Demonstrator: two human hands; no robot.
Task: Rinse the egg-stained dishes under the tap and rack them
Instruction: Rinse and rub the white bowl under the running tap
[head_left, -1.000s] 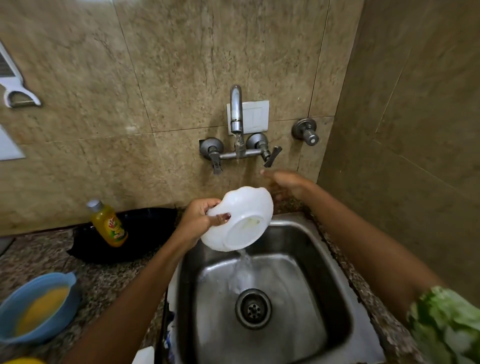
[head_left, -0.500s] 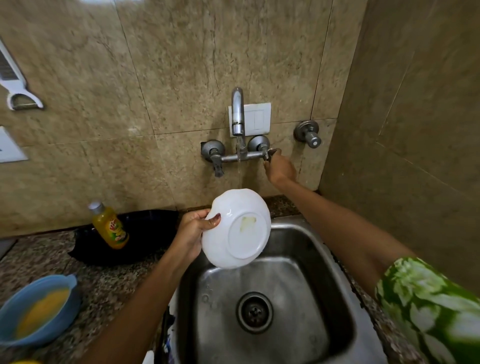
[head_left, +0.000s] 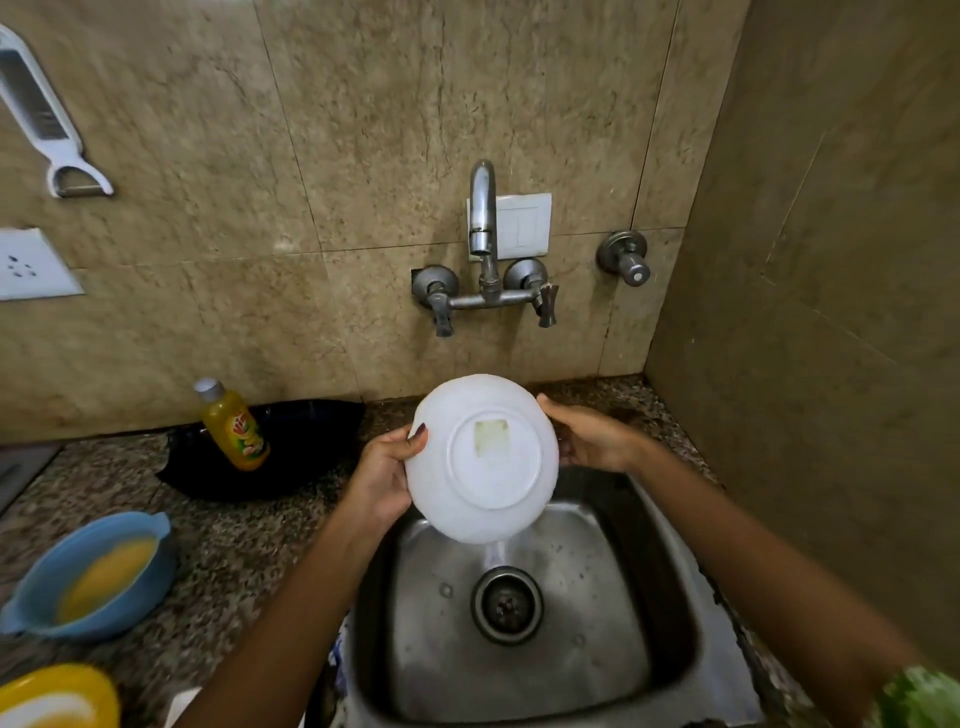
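You hold the white bowl (head_left: 480, 457) tilted over the back edge of the sink (head_left: 670, 597), base toward you, water spilling off its lower rim: left hand (head_left: 382, 480) grips its left rim, thumb on the outside, right hand (head_left: 589, 441) clasps the right rim. Blue bowl (head_left: 91, 577) with yellow liquid sits at the counter's left edge, soap bottle (head_left: 234, 426) near the back wall.

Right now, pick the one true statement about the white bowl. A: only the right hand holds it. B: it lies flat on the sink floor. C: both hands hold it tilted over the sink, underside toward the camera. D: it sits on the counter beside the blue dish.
C: the left hand and right hand grip opposite rims of the white bowl, base ring facing the camera, above the sink.
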